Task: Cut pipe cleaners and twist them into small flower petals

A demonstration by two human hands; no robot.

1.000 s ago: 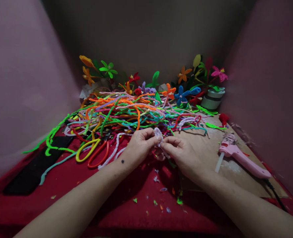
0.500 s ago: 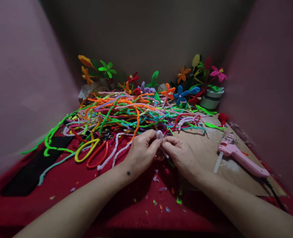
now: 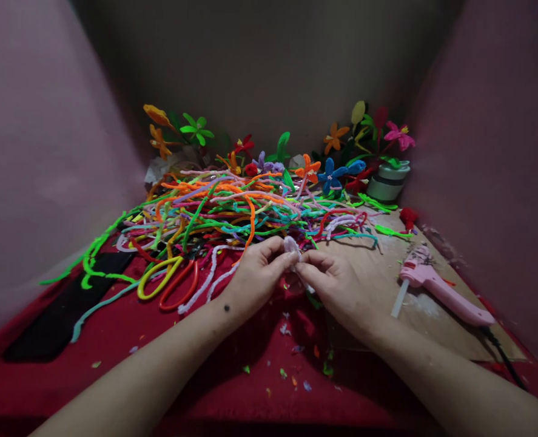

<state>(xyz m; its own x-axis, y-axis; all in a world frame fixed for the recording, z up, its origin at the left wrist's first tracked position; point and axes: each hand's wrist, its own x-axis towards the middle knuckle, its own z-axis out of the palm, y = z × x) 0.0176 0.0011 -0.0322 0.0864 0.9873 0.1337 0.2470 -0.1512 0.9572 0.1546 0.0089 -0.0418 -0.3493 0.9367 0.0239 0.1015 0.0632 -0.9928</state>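
Between my two hands is a pale lilac pipe cleaner (image 3: 290, 244), bent into a small loop that rises above the fingertips. My left hand (image 3: 265, 267) pinches it between thumb and forefinger from the left. From the right, my right hand (image 3: 330, 276) has its thumb and fingers closed on the lower part, and a short pale piece shows below the fingers. The fingertips of both hands nearly touch. Behind them lies a big tangled heap of coloured pipe cleaners (image 3: 223, 209). Longer pale lilac pipe cleaners (image 3: 211, 276) lie left of my left hand.
Scissors with yellow and red handles (image 3: 178, 282) lie left, beside a black flat object (image 3: 63, 315). A pink glue gun (image 3: 446, 288) rests on a brown board (image 3: 364, 309). Pipe-cleaner flowers (image 3: 332, 176) and a pot (image 3: 388, 181) stand behind. Scraps dot the red cloth (image 3: 223, 388).
My left wrist has shifted slightly left and the hands have turned a little. More of the lilac loop now shows above the fingertips. Both hands keep their pinch.
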